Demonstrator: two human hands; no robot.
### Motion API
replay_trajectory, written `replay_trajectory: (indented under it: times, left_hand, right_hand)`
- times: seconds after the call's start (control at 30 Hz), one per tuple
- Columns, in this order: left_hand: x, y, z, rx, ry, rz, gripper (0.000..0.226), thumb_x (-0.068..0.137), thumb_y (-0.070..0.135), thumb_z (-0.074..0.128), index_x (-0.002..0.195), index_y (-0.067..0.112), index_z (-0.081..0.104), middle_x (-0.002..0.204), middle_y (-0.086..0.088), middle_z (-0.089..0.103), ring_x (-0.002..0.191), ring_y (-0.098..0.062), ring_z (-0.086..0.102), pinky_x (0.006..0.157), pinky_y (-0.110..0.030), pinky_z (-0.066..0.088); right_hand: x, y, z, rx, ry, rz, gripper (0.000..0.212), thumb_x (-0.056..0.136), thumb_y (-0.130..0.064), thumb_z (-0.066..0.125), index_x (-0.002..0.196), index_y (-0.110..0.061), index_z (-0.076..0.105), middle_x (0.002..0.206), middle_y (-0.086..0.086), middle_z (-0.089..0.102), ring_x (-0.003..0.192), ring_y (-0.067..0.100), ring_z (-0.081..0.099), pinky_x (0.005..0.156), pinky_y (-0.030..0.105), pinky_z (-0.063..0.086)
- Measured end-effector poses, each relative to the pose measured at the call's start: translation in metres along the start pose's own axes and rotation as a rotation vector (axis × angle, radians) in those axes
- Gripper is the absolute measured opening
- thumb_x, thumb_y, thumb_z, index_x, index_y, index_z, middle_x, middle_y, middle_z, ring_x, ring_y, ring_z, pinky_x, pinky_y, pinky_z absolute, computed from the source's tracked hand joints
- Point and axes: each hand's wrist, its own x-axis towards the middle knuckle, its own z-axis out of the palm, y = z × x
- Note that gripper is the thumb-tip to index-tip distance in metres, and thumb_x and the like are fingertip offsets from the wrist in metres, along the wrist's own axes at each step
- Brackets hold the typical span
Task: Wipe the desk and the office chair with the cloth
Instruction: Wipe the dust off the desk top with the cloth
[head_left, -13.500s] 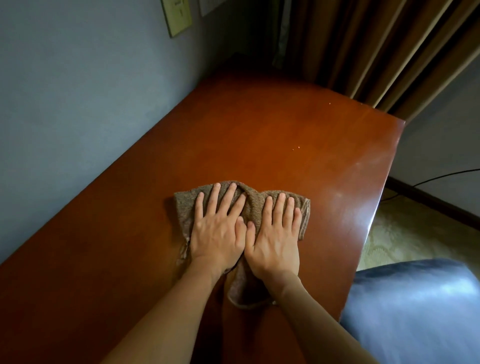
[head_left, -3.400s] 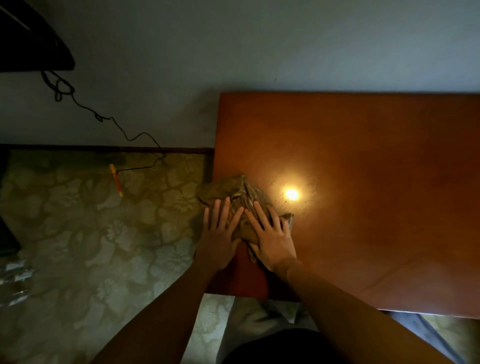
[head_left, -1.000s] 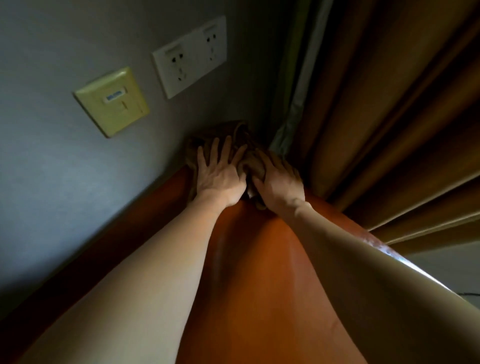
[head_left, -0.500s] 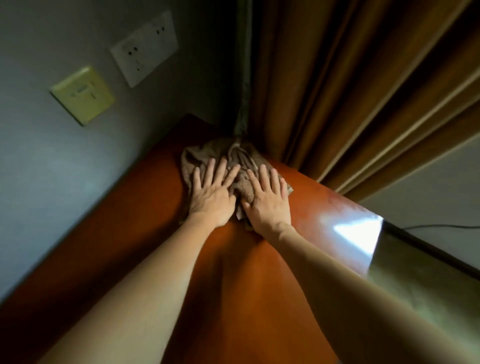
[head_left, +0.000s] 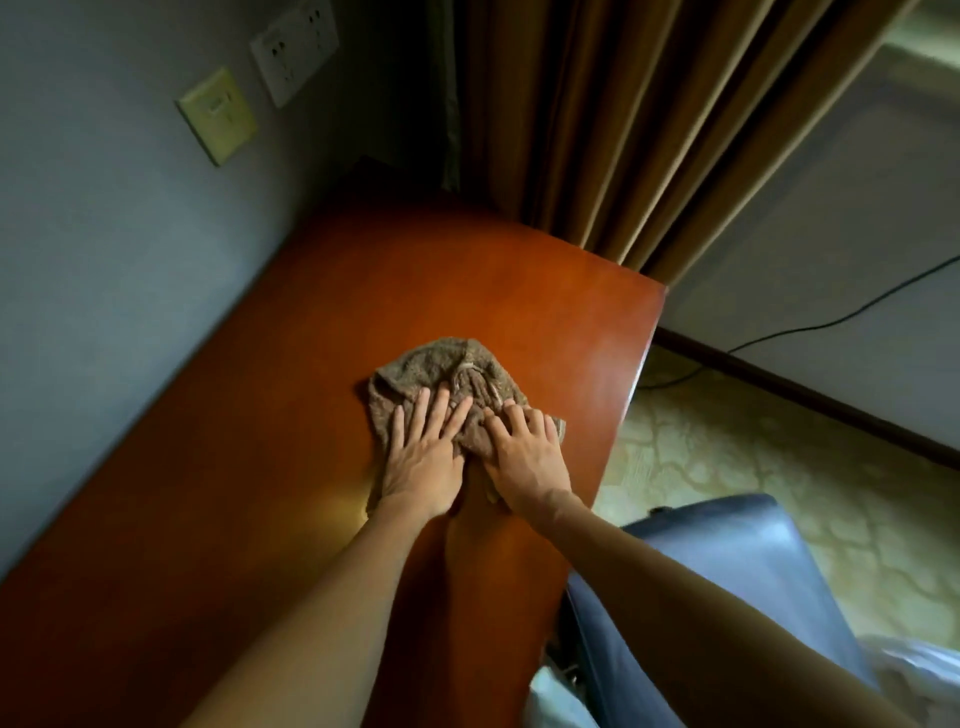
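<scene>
- Dim interior; soft daylight enters at upper right beside the pleated brown curtain, and the corner behind it falls near black.
- A pale sheen and a small yellow glow lie on the glossy reddish-brown wooden desk.
- The wide-angle lens bows the desk's edges; the lower right corner is blurred.

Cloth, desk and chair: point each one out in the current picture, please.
Cloth (head_left: 441, 366): head view, bunched far part.
Desk (head_left: 519, 280): head view, bare top near the far corner.
Chair (head_left: 727, 551): head view, blue padded surface.
</scene>
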Motion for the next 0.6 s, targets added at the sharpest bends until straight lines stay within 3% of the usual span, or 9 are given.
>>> replay_trajectory:
  times: [0.1, 0.17, 0.4, 0.53, 0.6]
  left_hand:
    - [-0.065, 0.000, 0.025, -0.030, -0.019, 0.000, 0.075, 0.105, 0.033, 0.037, 0.157, 0.039, -0.017, 0.165, 0.005, -0.024, 0.150, -0.019, -0.028, 0.122, -0.048, -0.015]
    - [-0.103, 0.003, 0.043, -0.031, -0.026, 0.001, 0.074, 0.105, 0.032, 0.036, 0.157, 0.038, -0.017, 0.166, 0.004, -0.023, 0.150, -0.020, -0.028, 0.122, -0.049, -0.014]
    - [-0.227, -0.012, 0.081, -0.041, -0.126, 0.002, 0.069, 0.107, 0.030, 0.035, 0.158, 0.040, -0.009, 0.167, 0.007, -0.019, 0.152, -0.017, -0.023, 0.124, -0.048, -0.009]
    - [-0.284, -0.017, 0.076, -0.078, -0.258, -0.007, 0.063, 0.108, 0.026, 0.036, 0.159, 0.041, 0.003, 0.168, 0.012, -0.008, 0.154, -0.014, -0.011, 0.126, -0.046, 0.001]
    - [-0.309, -0.014, 0.072, -0.161, -0.299, -0.052, 0.059, 0.108, 0.023, 0.037, 0.159, 0.039, 0.011, 0.169, 0.013, 0.000, 0.155, -0.014, -0.001, 0.125, -0.045, 0.014]
  right_hand:
    - [-0.065, -0.024, 0.015, -0.051, -0.002, 0.009, 0.047, 0.084, -0.044, 0.065, 0.126, -0.024, 0.057, 0.116, 0.008, 0.058, 0.099, 0.030, 0.052, 0.082, 0.044, 0.043]
    - [-0.101, -0.037, 0.027, -0.059, -0.010, 0.022, 0.049, 0.080, -0.041, 0.069, 0.124, -0.024, 0.056, 0.113, 0.009, 0.057, 0.096, 0.030, 0.050, 0.078, 0.043, 0.042]
    - [-0.216, -0.088, 0.056, 0.059, -0.105, 0.004, 0.048, 0.086, -0.026, 0.065, 0.128, -0.019, 0.043, 0.129, 0.012, 0.042, 0.111, 0.032, 0.041, 0.091, 0.044, 0.040]
    - [-0.276, -0.107, 0.061, 0.131, -0.116, -0.004, 0.049, 0.096, -0.031, 0.057, 0.139, -0.018, 0.036, 0.132, 0.011, 0.037, 0.114, 0.031, 0.037, 0.098, 0.043, 0.038]
    - [-0.299, -0.112, 0.056, 0.182, -0.119, -0.030, 0.049, 0.099, -0.032, 0.052, 0.143, -0.018, 0.035, 0.131, 0.011, 0.038, 0.114, 0.031, 0.037, 0.100, 0.043, 0.037]
